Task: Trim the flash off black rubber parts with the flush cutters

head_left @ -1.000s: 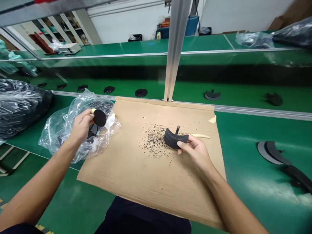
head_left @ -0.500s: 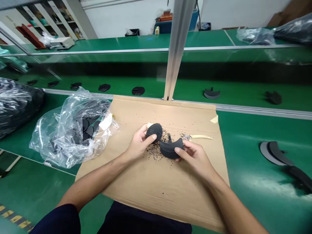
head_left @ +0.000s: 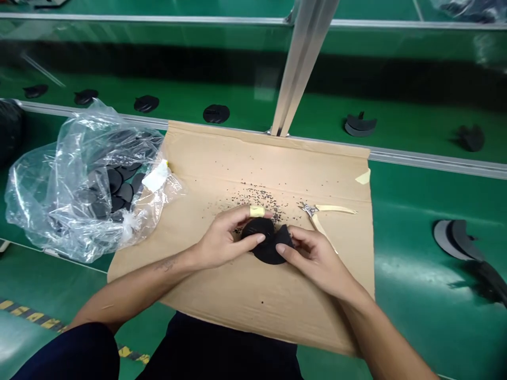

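Note:
Both hands meet over a brown cardboard sheet (head_left: 245, 301) on the green bench. My left hand (head_left: 224, 240), with a yellow band on one finger, grips a round black disc (head_left: 258, 228). My right hand (head_left: 312, 258) holds a curved black piece (head_left: 273, 250) pressed against that disc. The two black parts touch and overlap between my fingertips. Small black crumbs (head_left: 257, 198) lie scattered on the cardboard just beyond the hands.
A clear plastic bag (head_left: 79, 184) with several black discs sits at the left. Small pliers with cream handles (head_left: 327, 211) lie right of the hands. Black parts (head_left: 216, 113) ride the belt behind a metal rail; an upright metal post (head_left: 301, 63) stands mid-back. Curved black pieces (head_left: 455, 240) lie at right.
My left hand took a black disc from the bag and carried it right to the curved piece in my right hand. The two parts now touch. The view has tilted down.

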### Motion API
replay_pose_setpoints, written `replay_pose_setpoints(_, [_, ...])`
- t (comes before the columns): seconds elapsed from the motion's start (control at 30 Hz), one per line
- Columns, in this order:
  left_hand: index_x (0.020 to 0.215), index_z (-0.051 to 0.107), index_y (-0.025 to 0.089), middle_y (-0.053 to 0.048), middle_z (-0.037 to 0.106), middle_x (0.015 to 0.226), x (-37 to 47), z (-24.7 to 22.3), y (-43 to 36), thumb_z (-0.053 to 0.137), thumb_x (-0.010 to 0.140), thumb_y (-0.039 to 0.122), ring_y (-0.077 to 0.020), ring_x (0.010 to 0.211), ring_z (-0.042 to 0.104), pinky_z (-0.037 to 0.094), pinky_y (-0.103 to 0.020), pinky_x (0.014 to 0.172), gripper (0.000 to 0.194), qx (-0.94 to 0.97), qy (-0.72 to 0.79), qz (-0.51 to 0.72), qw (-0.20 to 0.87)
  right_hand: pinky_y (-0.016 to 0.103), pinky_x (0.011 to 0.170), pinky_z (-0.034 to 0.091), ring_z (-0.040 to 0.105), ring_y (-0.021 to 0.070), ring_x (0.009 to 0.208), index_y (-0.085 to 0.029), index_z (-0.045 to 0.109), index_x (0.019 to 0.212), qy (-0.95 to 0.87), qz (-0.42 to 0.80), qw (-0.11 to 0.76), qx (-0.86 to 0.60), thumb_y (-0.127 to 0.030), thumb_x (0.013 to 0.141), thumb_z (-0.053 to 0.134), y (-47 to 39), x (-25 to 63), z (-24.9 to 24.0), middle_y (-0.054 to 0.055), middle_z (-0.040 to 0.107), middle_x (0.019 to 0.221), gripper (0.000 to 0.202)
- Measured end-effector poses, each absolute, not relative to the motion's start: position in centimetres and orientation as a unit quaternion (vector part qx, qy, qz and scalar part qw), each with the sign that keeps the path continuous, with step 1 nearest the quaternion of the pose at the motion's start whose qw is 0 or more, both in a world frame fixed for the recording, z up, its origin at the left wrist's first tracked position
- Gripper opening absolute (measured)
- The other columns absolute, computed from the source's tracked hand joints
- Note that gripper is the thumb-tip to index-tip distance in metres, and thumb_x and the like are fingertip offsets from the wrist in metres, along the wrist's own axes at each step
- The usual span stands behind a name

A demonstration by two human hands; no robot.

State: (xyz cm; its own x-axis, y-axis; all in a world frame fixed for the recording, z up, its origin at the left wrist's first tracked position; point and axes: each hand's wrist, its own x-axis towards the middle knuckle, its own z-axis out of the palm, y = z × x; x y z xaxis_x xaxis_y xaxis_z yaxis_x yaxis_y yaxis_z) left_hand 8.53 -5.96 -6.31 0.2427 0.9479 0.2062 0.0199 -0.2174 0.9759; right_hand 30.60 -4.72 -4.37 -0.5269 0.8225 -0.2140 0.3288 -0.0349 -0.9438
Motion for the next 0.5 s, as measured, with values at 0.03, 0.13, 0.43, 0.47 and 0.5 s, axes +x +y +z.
replay_pose_setpoints(0.03, [0.119,0.063,0.022,-0.005,0.07,0.111,8.6,-6.3,-6.0,0.073,0.087,0.018,-0.014,0.1,0.068,0.057,-0.023,0.089,0.034,0.609,0.394,0.479,0.494,0.025,0.055,0.038,0.044,0.0121,0.061,-0.02,0.052,0.071,-0.656,0.581,0.208,-0.434,-0.05,0.092,0.058,-4.7,30.6,-4.3,-0.003,0.046,0.064,0.037])
replay_pose_setpoints(0.13, [0.123,0.058,0.022,-0.003,0.069,0.103,8.7,-6.3,-5.9,0.074,0.087,0.02,-0.0115,0.089,0.069,0.058,-0.019,0.077,0.039,0.566,0.402,0.507,0.511,0.026,0.057,0.038,0.044,0.0121,0.063,-0.02,0.051,0.071,-0.642,0.599,0.196,-0.437,-0.046,0.092,0.059,-4.8,30.6,-4.3,-0.003,0.045,0.066,0.035])
replay_pose_setpoints(0.43, [0.111,0.068,0.019,-0.006,0.071,0.103,8.1,-6.2,-5.3,0.072,0.088,0.023,-0.0142,0.091,0.068,0.056,-0.02,0.074,0.024,0.61,0.442,0.468,0.461,0.026,0.055,0.035,0.042,0.0118,0.062,-0.02,0.051,0.069,-0.609,0.629,0.198,-0.441,-0.049,0.09,0.062,-4.7,30.7,-3.9,-0.003,0.043,0.065,0.037])
replay_pose_setpoints(0.47, [0.114,0.068,0.019,-0.007,0.071,0.106,7.9,-6.1,-5.2,0.073,0.088,0.023,-0.0149,0.092,0.068,0.056,-0.021,0.074,0.027,0.628,0.441,0.453,0.454,0.026,0.055,0.035,0.042,0.0118,0.061,-0.02,0.051,0.069,-0.602,0.631,0.204,-0.445,-0.05,0.09,0.063,-4.7,30.6,-3.9,-0.003,0.044,0.065,0.038])
replay_pose_setpoints(0.5, [0.116,0.068,0.02,-0.007,0.072,0.109,7.7,-5.9,-5.1,0.073,0.088,0.024,-0.0155,0.093,0.068,0.056,-0.021,0.073,0.029,0.646,0.436,0.435,0.451,0.026,0.054,0.035,0.043,0.0118,0.061,-0.02,0.052,0.069,-0.596,0.632,0.209,-0.448,-0.051,0.089,0.063,-4.7,30.6,-3.8,-0.003,0.045,0.065,0.039])
